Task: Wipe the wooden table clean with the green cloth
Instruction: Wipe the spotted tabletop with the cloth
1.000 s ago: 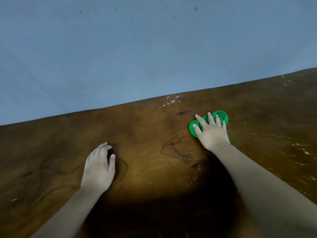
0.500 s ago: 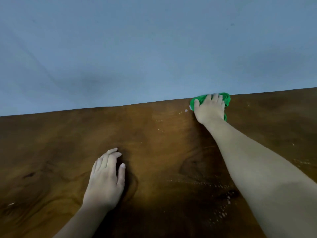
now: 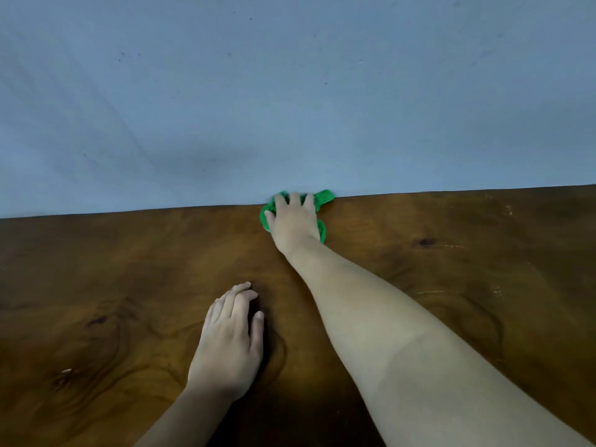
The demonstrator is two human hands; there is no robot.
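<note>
The dark wooden table (image 3: 451, 269) fills the lower half of the view. My right hand (image 3: 295, 221) is stretched out to the table's far edge and presses down on the bunched green cloth (image 3: 324, 196), which shows around my fingers and partly hangs over the edge. My left hand (image 3: 230, 343) rests flat on the wood nearer to me, fingers together, holding nothing.
A plain blue-grey wall (image 3: 290, 91) rises right behind the far edge of the table. A few pale specks lie on the wood at the right (image 3: 496, 290) and one at the lower left (image 3: 66, 371).
My right hand has pushed the green cloth away from me over the white specks to the table's far edge. My left hand stayed planted on the wood.
</note>
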